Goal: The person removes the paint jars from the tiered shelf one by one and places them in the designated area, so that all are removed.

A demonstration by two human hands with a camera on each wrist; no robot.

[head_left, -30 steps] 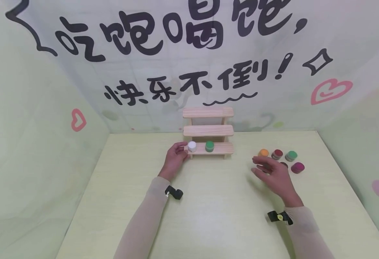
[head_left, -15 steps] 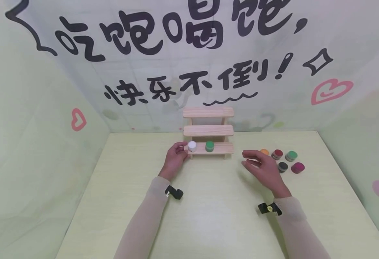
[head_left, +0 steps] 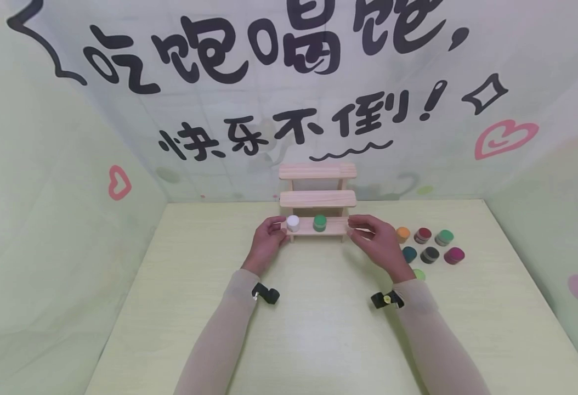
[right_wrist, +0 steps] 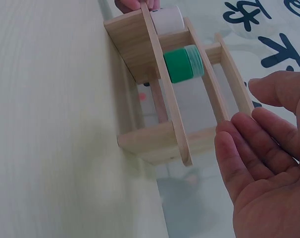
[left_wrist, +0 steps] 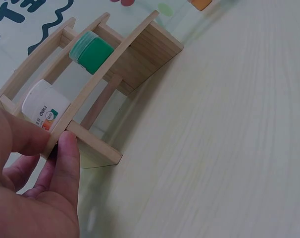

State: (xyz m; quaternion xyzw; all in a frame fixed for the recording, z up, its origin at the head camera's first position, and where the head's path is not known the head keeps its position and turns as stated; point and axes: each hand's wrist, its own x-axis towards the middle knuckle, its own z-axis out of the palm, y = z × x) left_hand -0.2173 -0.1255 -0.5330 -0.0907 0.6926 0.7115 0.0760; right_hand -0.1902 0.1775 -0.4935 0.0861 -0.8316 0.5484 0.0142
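A three-step wooden display rack [head_left: 317,199] stands on the table near the back wall. On its lowest step sit two small paint jars, a white jar [head_left: 293,224] at the left end and a green jar [head_left: 320,223] near the middle. My left hand [head_left: 265,241] pinches the left end of that step between thumb and fingers, close beside the white jar, whose label shows in the left wrist view. At the step's right end is my right hand [head_left: 380,241]. Its fingers are loosely bent around nothing, and the right wrist view shows a gap between them and the wood [right_wrist: 182,144].
Right of the rack, several paint jars stand in loose rows: orange [head_left: 402,235], dark red [head_left: 423,236], green [head_left: 444,237], teal [head_left: 409,254], black [head_left: 430,255] and magenta [head_left: 454,255]. A light green jar [head_left: 419,275] is partly behind the right wrist.
My right hand has moved left from over the loose jars to the rack's right end, uncovering the teal, black and light green jars. The left hand has stayed at the rack.
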